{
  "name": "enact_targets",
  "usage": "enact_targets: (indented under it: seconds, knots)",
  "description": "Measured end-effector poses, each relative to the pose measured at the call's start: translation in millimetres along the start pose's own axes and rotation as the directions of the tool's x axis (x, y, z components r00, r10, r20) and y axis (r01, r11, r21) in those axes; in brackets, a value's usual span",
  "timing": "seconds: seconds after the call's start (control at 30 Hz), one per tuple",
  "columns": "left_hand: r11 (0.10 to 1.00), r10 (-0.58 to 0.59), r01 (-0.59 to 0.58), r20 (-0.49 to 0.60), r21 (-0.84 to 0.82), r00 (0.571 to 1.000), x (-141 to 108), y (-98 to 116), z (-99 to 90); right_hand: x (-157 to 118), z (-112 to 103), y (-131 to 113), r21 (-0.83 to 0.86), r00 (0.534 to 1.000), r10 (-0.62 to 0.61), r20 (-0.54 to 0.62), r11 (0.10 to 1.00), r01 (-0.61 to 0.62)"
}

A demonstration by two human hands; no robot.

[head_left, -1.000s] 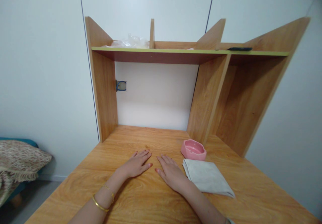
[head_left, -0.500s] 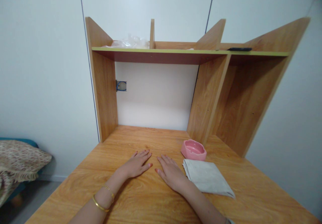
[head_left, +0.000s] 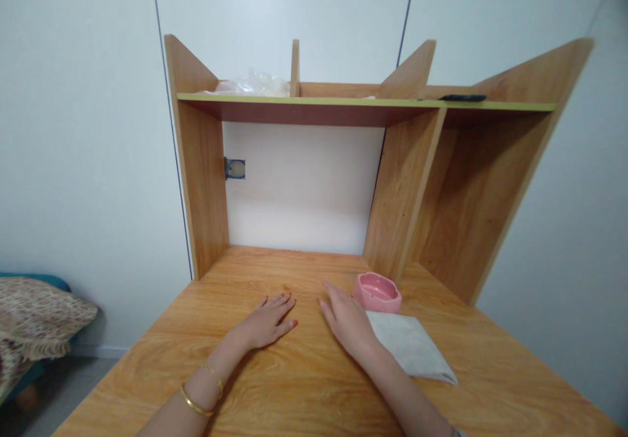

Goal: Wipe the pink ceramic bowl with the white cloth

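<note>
My left hand (head_left: 268, 322) lies flat on the wooden desk (head_left: 294, 391), its fingers stretched out and nothing in it. My right hand (head_left: 347, 319) is raised a little above the desktop, thumb and index finger apart, holding nothing; its other fingers are partly hidden. Just to its right stands a pink ashtray (head_left: 377, 293) with notches in its rim. In front of the ashtray lies a folded grey-white cloth (head_left: 412, 345), its left edge covered by my right hand and wrist.
A wooden shelf unit (head_left: 314, 101) rises at the back of the desk. On its upper shelf are a crumpled clear plastic bag (head_left: 255, 84) and a flat black object (head_left: 462, 97). An uncovered wall socket box (head_left: 236, 169) shows behind. A patterned blanket (head_left: 42, 316) is at the far left.
My right hand has lifted off the desktop and moved right and forward, nearer the ashtray, covering the cloth's left edge. The left hand stays in place.
</note>
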State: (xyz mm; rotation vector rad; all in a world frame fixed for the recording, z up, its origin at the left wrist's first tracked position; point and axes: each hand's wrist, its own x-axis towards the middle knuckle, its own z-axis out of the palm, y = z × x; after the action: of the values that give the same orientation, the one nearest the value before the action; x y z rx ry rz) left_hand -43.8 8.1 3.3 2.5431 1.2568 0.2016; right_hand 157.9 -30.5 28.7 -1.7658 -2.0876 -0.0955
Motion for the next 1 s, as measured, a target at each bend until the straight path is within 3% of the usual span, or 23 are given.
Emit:
enact_targets:
  seconds: [0.1, 0.2, 0.33, 0.7, 1.0]
  knots:
    - [1.000, 0.007, -0.007, -0.001, 0.000, 1.000, -0.3, -0.3, 0.1, 4.9, -16.7, 13.7, -0.069, 0.979, 0.171, -0.114, 0.981, -0.180]
    - [1.000, 0.012, -0.012, -0.007, -0.014, 1.000, -0.5, -0.9, -0.1, 6.9, -30.4, 30.9, -0.096, 0.904, 0.374, -0.207, 0.912, -0.399]
    - [1.000, 0.008, -0.008, -0.007, -0.030, 1.000, -0.4, -1.8, -0.2, 7.3, -37.2, 49.7, -0.026, 0.814, 0.541, -0.213, 0.829, -0.558]
    - [0.999, 0.022, -0.023, -0.017, -0.034, 1.000, -0.3, -2.6, 0.5, 7.8, -31.5, 92.8, 0.045, 0.686, 0.709, -0.163, 0.700, -0.713]
    - [1.000, 0.004, -0.004, -0.001, -0.027, 1.000, 0.0, -1.5, -0.6, 6.5, -28.2, 104.6, 0.078, 0.658, 0.748, -0.090, 0.664, -0.744]
